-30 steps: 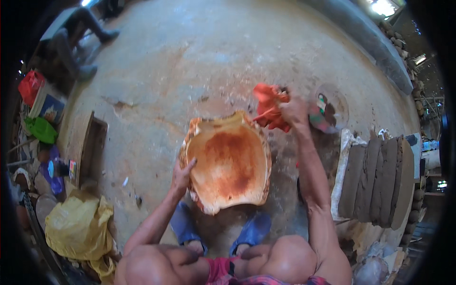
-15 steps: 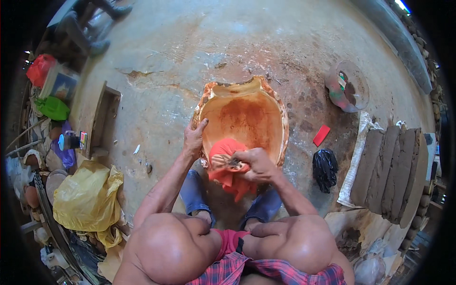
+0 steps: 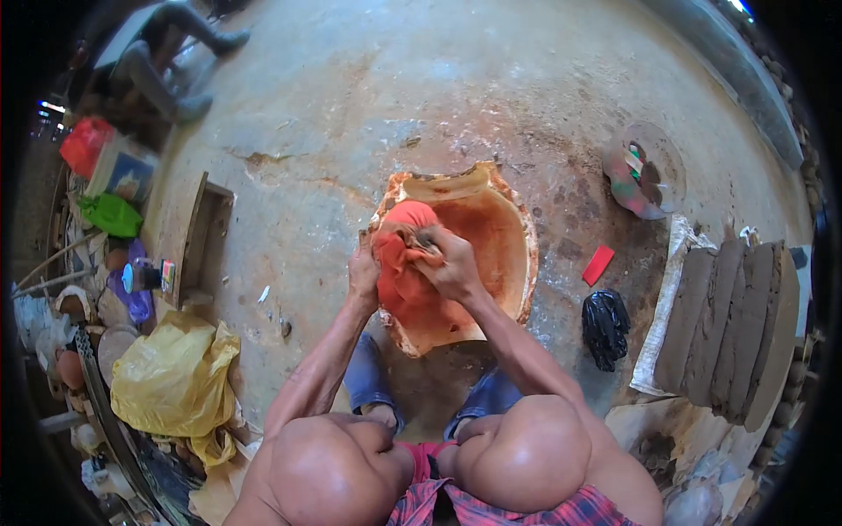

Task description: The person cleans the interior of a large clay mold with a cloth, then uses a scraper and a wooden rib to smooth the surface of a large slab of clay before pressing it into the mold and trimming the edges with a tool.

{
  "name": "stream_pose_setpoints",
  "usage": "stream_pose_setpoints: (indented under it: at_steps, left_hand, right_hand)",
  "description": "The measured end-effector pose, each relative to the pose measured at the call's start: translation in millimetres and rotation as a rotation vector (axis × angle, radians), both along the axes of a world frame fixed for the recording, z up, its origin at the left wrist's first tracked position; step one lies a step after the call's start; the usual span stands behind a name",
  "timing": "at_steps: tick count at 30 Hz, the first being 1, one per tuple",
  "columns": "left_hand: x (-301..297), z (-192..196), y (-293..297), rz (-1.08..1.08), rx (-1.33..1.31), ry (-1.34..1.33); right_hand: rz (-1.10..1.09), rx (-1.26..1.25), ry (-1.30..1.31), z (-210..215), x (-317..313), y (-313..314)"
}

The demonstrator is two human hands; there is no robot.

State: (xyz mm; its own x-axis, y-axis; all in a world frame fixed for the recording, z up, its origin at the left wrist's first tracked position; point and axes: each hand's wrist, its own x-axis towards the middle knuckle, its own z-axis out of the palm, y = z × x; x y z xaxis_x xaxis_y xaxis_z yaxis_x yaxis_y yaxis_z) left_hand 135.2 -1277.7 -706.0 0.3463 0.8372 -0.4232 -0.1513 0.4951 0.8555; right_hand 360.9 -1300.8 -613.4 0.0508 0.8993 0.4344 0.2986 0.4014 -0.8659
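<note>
A hollow, vase-shaped half mould (image 3: pixel 491 241) stands on the floor before my feet. Its inside is orange-brown, and its thick rim is chipped and pale. My left hand (image 3: pixel 361 273) grips the mould's left rim, its fingertips partly hidden by cloth. In my right hand (image 3: pixel 452 266) is the gathered neck of an orange-red cloth bundle (image 3: pixel 410 216). The bundle's rounded end presses at the mould's upper left inner wall, while loose cloth hangs down over the left side of the hollow.
On the right lie dark grey clay slabs (image 3: pixel 724 324), a black plastic bag (image 3: pixel 605 331), a red flat piece (image 3: pixel 598 265) and a round basin (image 3: pixel 640 171). To the left are a wooden box frame (image 3: pixel 202 237) and yellow plastic sheeting (image 3: pixel 171 373). Another person's legs (image 3: pixel 162 74) show upper left.
My right hand has carried the cloth bundle from the mould's near end up and left, close to my left hand. The whole view has shifted slightly, and the mould appears a little turned.
</note>
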Motion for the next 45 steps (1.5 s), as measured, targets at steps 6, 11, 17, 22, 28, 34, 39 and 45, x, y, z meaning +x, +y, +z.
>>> stream_pose_setpoints:
  at_steps: [6, 11, 17, 22, 28, 34, 39, 45]
  left_hand:
    - [50.9, 78.2, -3.2, 0.347, 0.13, 0.204]
    - [76.3, 133.1, 0.1, 0.225, 0.221, 0.269]
    - [109.7, 142.7, -10.6, 0.091, 0.479, 0.203]
    - [131.6, 140.3, -16.9, 0.088, 0.574, 0.223]
    - [140.4, 144.0, -25.5, 0.069, 0.784, 0.46]
    - [130.6, 144.8, -22.5, 0.047, 0.768, 0.466]
    - [127.8, 139.0, -33.5, 0.093, 0.746, 0.454]
    - [122.3, 132.4, -38.0, 0.084, 0.673, 0.383]
  right_hand:
    - [-0.22, 0.071, -0.149, 7.7, 11.9, -1.6]
    - [-0.301, 0.014, -0.326, 15.3, 41.3, -3.5]
    - [-0.396, -0.217, -0.673, 27.9, 81.9, -19.8]
    - [-0.466, -0.255, -0.771, 20.8, 101.8, -30.6]
    - [-0.438, -0.31, -0.529, 37.0, 101.8, -70.6]
    - [-0.37, -0.378, -0.532, 63.1, 92.8, -104.1]
    - [-0.209, -0.533, -0.585, 46.9, 97.3, -130.7]
    - [-0.136, -0.505, -0.27, 41.9, 76.4, -126.0]
